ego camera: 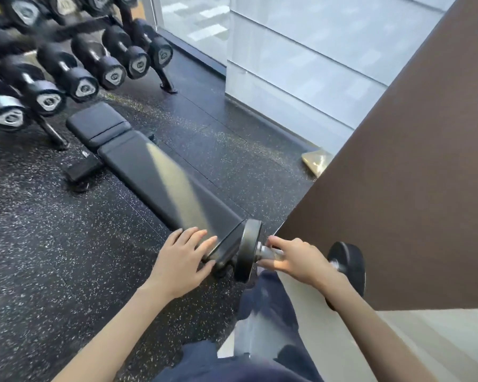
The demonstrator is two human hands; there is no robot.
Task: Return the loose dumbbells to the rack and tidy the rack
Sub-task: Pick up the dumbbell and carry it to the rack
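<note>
Your right hand (293, 260) is curling around the handle of the dumbbell (250, 250) just beside the near end of the bench (160, 172), hiding most of the grip. Your left hand (181, 260) is lying spread flat on that bench end. Beyond the bench's far end, the rack (160, 75) is looking blurred, its left side cut off.

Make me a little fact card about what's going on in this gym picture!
place: gym floor with speckled rubber mat
right hand: wrapped round the handle of a loose dumbbell
left hand: flat on the near end of the weight bench
dumbbell rack: far left, rows of black dumbbells on it
job so far: loose dumbbell not yet on the rack
</note>
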